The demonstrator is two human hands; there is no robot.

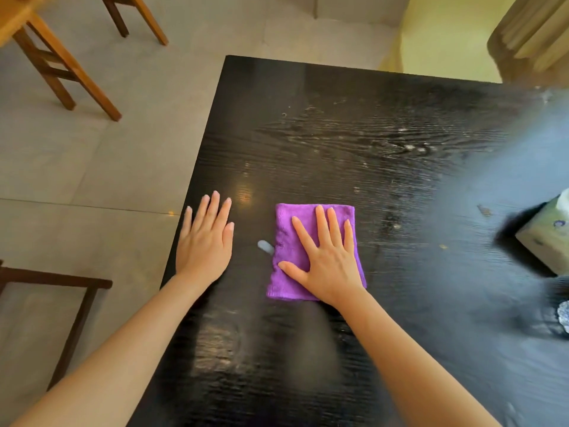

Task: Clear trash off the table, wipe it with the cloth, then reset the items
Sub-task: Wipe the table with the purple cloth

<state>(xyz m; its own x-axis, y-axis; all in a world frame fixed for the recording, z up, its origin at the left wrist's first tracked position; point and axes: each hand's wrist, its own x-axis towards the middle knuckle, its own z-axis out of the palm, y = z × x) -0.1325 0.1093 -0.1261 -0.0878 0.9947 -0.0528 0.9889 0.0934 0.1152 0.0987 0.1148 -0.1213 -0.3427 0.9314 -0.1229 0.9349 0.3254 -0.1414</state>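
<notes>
Your table [354, 134] spreads dark and smeared beyond both hands, so the wiping looks unfinished. Under your right hand [326, 260], pressed flat with fingers spread, lies the cloth [284, 272], pinned so that it slides with the palm. Your left hand [204, 241] rests flat and empty near the table's edge, likely bracing you. Well right of the cloth sits a tissue box [545, 235], probably awaiting reset. A small pale scrap [265, 246] touches the cloth's thumb-side edge.

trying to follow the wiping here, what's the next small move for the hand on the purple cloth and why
Probably slide the right hand, flat on the purple cloth, forward and to the right across the table. Pale specks and smears still show on the dark surface ahead of the cloth, while the left hand rests flat near the table's left edge, apparently as a brace.
</notes>
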